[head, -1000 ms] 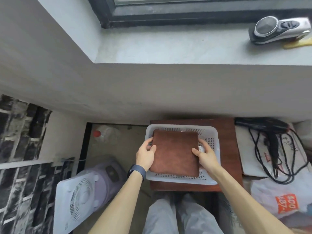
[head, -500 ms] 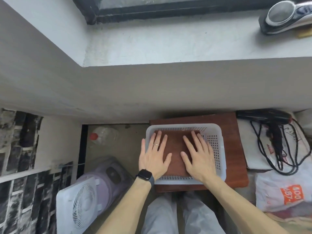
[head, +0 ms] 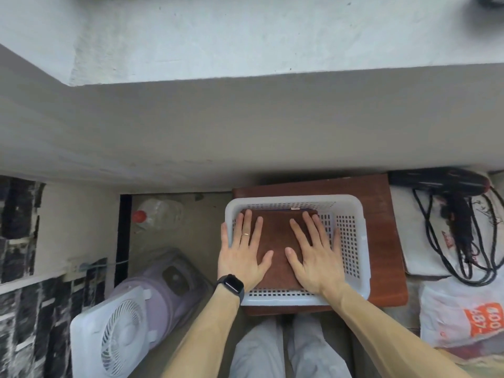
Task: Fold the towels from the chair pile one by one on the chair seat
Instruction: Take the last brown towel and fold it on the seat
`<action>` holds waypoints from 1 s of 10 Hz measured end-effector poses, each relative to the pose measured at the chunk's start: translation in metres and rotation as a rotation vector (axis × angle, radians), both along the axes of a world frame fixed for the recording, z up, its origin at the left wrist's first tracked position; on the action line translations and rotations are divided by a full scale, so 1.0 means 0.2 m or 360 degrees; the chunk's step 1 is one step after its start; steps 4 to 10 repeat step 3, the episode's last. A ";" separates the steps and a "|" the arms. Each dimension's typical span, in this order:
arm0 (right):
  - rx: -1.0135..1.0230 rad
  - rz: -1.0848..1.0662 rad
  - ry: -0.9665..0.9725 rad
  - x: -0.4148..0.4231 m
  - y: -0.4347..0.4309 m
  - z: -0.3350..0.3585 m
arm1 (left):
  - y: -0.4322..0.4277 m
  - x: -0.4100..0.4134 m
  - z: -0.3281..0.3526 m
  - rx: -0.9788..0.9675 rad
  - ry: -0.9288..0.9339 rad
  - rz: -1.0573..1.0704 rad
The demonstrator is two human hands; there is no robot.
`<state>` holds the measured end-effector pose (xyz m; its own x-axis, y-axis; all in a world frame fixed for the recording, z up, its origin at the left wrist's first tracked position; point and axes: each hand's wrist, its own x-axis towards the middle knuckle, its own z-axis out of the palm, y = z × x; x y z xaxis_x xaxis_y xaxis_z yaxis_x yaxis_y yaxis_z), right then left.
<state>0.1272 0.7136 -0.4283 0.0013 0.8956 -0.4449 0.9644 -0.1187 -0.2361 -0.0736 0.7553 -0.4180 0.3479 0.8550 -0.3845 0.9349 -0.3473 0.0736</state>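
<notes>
Folded brown towel lay flat inside the white perforated basket, which stood on the wooden chair seat. Judged soft, light, and likely to sag if lifted by one corner; better taken at two opposite edges. Left hand and right hand lay palm-down on it, fingers straight and spread, pinching nothing (left little finger over the basket rim).
</notes>
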 end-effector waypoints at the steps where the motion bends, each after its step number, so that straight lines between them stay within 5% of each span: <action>1: -0.0107 -0.0001 -0.0021 -0.01 0.01 0.05 | 0.00 0.02 0.03 -0.0034 0.0050 0.0034; 3: -0.0424 0.0186 -0.0033 0.01 0.11 0.26 | 0.01 0.10 0.24 -0.0182 0.0396 0.0032; 10: -0.0424 0.0186 -0.0033 0.01 0.11 0.26 | 0.01 0.10 0.24 -0.0182 0.0396 0.0032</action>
